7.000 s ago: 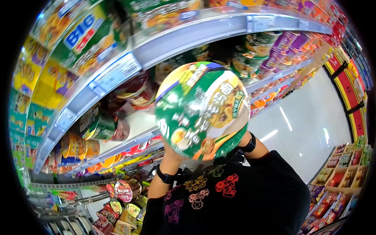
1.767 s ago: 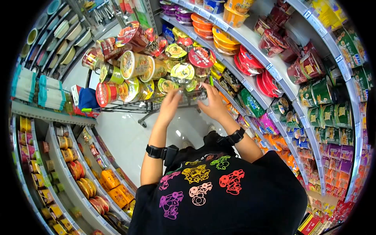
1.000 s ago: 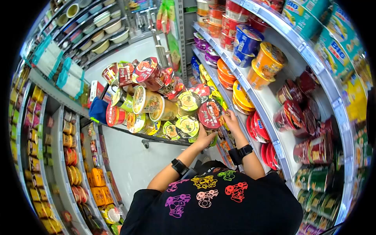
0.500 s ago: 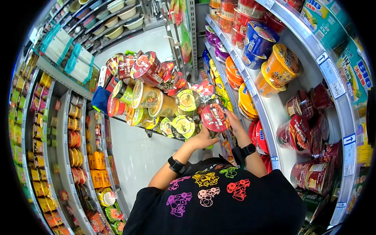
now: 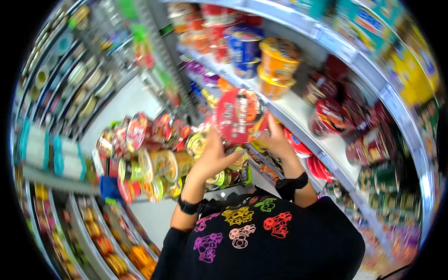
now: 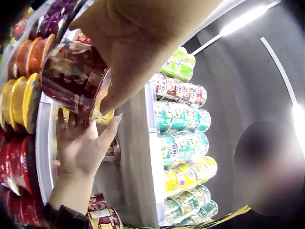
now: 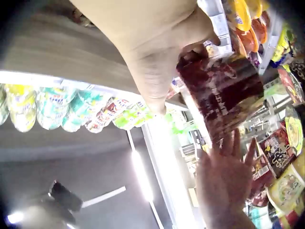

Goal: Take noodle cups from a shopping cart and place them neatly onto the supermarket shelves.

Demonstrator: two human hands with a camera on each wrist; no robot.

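Observation:
A dark red noodle tub [image 5: 239, 115] with a red lid is held between both hands in front of the chest, above the near side of a loaded cart. The left hand [image 5: 210, 156] grips its left side, and the right hand [image 5: 278, 141] grips its right side. From the left wrist view, the tub [image 6: 74, 74] shows its dark side wall, with the right hand [image 6: 82, 148] at its lower edge. In the right wrist view the tub [image 7: 224, 93] spans between the hands, and the left hand [image 7: 226, 179] has its fingers against it.
The cart's heap of packaged noodle tubs [image 5: 158, 165] lies at left. On the right, a shelf [image 5: 336, 147] holds dark red tubs [image 5: 329, 116], with yellow tubs [image 5: 278, 60] and blue tubs [image 5: 243, 46] further along. Bowls [image 5: 77, 74] fill racks at upper left.
Both hands have raised the dark red tub from the cart's near right corner, where it was among the other tubs. The head view has turned, and the cart appears lower and further left.

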